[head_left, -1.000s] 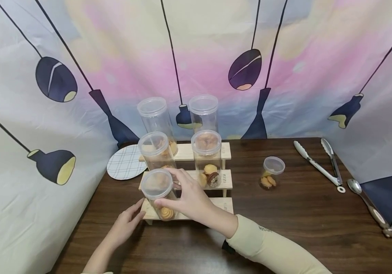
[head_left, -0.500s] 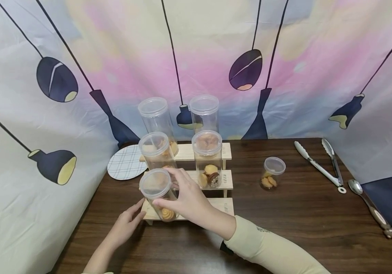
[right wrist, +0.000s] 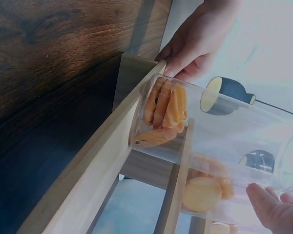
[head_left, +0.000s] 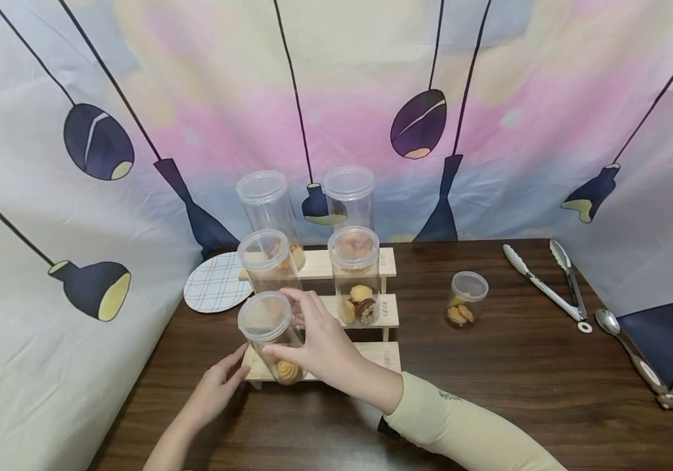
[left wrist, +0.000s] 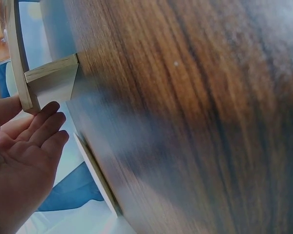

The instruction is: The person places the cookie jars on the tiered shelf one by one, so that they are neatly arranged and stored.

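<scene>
The right hand [head_left: 318, 337] has its grip clamped on the cookie jar [head_left: 270, 333] on the stepped wooden rack [head_left: 386, 353], while the left hand [head_left: 212, 389], fingers straight, touches the rack's corner.

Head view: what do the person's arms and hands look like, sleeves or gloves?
Both hands are bare, with no gloves, rings or watch in sight. The right hand comes out of a long, close-fitting pale cream sleeve that bears a small dark marking near the cuff, too small to read. The left hand shows a bare forearm; any sleeve lies beyond the frame edge.
</scene>
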`<state>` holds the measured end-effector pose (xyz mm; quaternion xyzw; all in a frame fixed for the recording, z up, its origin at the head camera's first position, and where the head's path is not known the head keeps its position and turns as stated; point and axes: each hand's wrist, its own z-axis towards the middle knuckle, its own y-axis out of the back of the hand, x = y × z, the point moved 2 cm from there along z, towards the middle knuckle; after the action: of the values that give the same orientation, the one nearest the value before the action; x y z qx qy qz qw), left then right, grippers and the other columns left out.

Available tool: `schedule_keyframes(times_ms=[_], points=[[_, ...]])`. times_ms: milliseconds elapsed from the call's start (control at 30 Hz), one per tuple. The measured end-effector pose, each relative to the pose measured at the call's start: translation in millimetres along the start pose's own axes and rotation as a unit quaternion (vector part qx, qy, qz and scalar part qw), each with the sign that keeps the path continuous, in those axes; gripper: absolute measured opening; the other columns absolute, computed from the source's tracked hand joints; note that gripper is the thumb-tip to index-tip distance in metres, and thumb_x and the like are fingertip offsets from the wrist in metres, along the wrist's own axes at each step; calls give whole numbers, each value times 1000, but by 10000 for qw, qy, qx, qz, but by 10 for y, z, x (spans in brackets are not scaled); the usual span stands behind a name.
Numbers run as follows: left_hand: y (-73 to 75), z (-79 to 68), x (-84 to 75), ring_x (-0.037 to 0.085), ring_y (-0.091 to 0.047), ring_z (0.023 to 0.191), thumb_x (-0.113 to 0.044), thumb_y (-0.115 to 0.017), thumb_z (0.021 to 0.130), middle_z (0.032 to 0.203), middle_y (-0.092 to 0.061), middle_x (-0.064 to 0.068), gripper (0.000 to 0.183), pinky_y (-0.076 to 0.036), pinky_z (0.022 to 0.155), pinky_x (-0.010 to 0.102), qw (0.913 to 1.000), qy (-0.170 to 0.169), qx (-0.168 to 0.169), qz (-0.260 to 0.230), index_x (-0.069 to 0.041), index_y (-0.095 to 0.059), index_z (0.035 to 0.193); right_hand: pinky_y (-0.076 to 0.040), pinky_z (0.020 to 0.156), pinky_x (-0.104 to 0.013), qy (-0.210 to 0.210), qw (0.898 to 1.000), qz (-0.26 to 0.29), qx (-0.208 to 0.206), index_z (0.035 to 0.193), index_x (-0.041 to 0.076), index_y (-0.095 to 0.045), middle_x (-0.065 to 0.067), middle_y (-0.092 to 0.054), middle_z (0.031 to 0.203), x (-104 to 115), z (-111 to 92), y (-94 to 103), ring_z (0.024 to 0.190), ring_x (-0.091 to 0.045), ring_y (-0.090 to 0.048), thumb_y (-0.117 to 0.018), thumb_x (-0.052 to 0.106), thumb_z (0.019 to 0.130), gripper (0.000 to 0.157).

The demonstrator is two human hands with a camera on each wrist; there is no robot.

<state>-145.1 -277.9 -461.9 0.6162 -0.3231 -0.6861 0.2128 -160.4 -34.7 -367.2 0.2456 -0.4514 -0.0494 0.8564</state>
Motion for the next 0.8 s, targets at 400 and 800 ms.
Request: schedule_keyframes(times_ms=[400, 800], points=[[-2, -1, 3, 44, -37, 130, -24, -52, 101, 140, -43, 28, 52, -30, 103, 60, 10000, 12, 38, -24, 4, -40, 143, -46, 84, -26, 328, 9971, -684, -48, 147, 18, -31, 3, -45, 126, 15, -49, 57, 105, -10, -46, -75, 52, 78, 89], [-11, 1, 13, 44, -39, 128, -20, -53, 101, 139, -44, 28, 50, -31, 103, 60, 9999, -115, -38, -1, 5, -42, 142, -34, 106, -31, 1268, 9879, -859, -260, 148, 13, -31, 2, -34, 146, 249, -257, 292, 133, -11, -33, -74, 41, 84, 81]])
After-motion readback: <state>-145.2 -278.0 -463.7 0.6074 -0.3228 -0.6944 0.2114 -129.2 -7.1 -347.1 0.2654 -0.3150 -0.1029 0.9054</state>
